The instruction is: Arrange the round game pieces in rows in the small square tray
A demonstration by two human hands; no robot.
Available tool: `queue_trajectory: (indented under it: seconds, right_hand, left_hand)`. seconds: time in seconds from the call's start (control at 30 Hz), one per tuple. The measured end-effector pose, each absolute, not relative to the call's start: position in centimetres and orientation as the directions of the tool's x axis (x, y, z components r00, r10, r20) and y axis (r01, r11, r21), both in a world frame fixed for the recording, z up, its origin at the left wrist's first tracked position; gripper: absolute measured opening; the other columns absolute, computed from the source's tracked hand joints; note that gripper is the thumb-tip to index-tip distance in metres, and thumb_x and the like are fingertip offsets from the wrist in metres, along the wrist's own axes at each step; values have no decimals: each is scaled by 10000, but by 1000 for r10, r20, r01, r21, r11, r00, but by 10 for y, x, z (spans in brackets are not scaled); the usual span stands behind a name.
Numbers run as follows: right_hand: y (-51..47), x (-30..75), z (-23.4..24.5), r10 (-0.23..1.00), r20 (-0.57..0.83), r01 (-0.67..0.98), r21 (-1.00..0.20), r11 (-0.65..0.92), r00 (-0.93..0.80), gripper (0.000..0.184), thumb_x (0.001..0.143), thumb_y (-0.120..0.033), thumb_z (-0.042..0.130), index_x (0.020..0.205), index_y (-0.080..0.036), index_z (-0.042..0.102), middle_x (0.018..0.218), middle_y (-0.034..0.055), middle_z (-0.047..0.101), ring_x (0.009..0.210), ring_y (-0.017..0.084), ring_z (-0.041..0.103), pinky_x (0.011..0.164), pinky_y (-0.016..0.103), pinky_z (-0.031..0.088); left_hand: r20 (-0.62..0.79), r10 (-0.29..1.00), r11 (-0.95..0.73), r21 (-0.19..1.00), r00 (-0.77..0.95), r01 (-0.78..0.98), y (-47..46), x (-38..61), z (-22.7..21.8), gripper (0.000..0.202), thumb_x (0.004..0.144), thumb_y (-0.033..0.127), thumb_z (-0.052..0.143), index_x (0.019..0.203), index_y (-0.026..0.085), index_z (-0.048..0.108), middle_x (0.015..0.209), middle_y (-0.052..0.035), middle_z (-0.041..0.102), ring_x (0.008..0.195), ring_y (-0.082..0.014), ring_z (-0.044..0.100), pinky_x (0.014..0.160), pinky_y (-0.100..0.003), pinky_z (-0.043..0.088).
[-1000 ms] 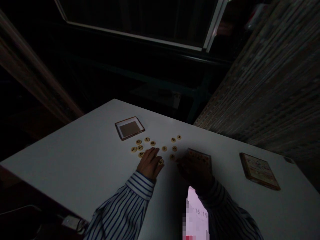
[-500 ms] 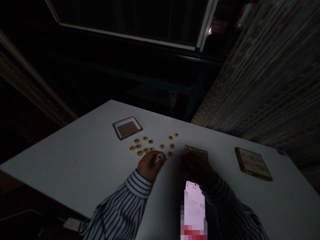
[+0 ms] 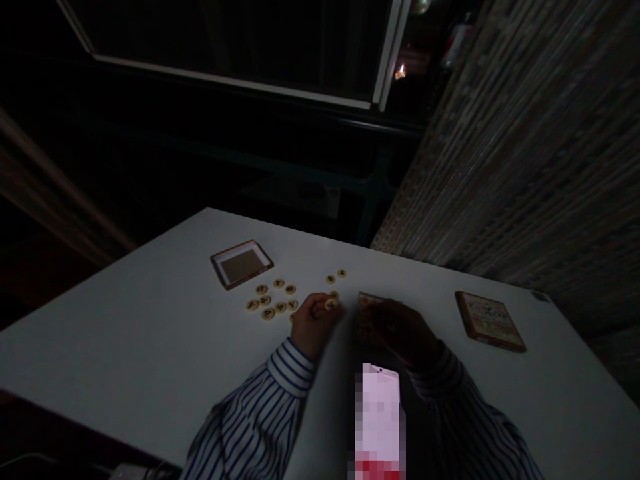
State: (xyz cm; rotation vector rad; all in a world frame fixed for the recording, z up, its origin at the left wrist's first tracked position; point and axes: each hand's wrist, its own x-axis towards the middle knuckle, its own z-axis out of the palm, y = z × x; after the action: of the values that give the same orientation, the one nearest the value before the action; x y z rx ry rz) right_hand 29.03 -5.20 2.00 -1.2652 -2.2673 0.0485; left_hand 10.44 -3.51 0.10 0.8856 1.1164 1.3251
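Nearest: slim phone with a lit pale screen [image 3: 377,407], flat on the white bench [image 3: 125,347].

Just beyond the phone, to its left: left hand [image 3: 311,325], fingers curled in, pinching one pale round wooden disc with a dark mark [image 3: 331,304] at the fingertips. Cannot tell if the disc touches the bench.

Just beyond the phone, to its right: right hand [image 3: 403,330], deep in shadow, lying over a small dark square box with reddish print [image 3: 367,308]. Its grip cannot be made out, nor what the box holds.

Farther beyond the phone, left: loose discs [image 3: 273,303] of the same kind, scattered flat, with two more [image 3: 336,276] apart from them.

Beyond the discs: shallow brown-rimmed square tray [image 3: 243,265], its grey-brown floor showing.

Far right of the phone: flat wooden-framed square box with a printed top [image 3: 490,321], contents hidden.
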Motion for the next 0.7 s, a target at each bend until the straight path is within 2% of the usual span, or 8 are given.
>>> queue_trajectory:
  seconds: [0.2, 0.4, 0.57, 0.7]
  right_hand:
    - [-52, 302, 18, 816, 437, 779, -326, 535, -377, 222, 840, -285, 404, 965, -195, 564, 876, 58, 629, 806, 150, 580, 714, 292, 479]
    - [-54, 308, 36, 849, 378, 815, -307, 491, -369, 203, 837, -275, 405, 900, -184, 575, 773, 47, 612, 698, 134, 567, 634, 266, 468]
    - [-50, 313, 44, 835, 391, 813, -281, 509, -388, 223, 836, -274, 403, 918, -166, 580, 775, 61, 615, 705, 137, 568, 631, 261, 460]
    - [-50, 314, 43, 832, 374, 800, -291, 524, -409, 241, 843, -272, 381, 898, -158, 586, 752, 63, 609, 670, 132, 558, 606, 256, 455]
  left_hand:
    - [-83, 995, 62, 945, -53, -320, -25, 126, 4, 298, 525, 228, 686, 751, 161, 504, 583, 37, 568, 487, -60, 503, 465, -172, 392]
    - [-119, 991, 91, 937, -63, -338, -24, 137, -6, 309, 503, 225, 685, 754, 159, 517, 602, 28, 579, 538, -88, 534, 504, -195, 417]
    - [-92, 996, 82, 953, -20, -291, -26, 138, -22, 291, 493, 217, 680, 749, 159, 555, 667, 14, 604, 619, -115, 569, 563, -221, 447]
    - [-52, 999, 53, 987, 14, -152, -29, 138, -24, 303, 509, 216, 676, 791, 153, 587, 720, -14, 636, 667, -140, 588, 617, -250, 469]
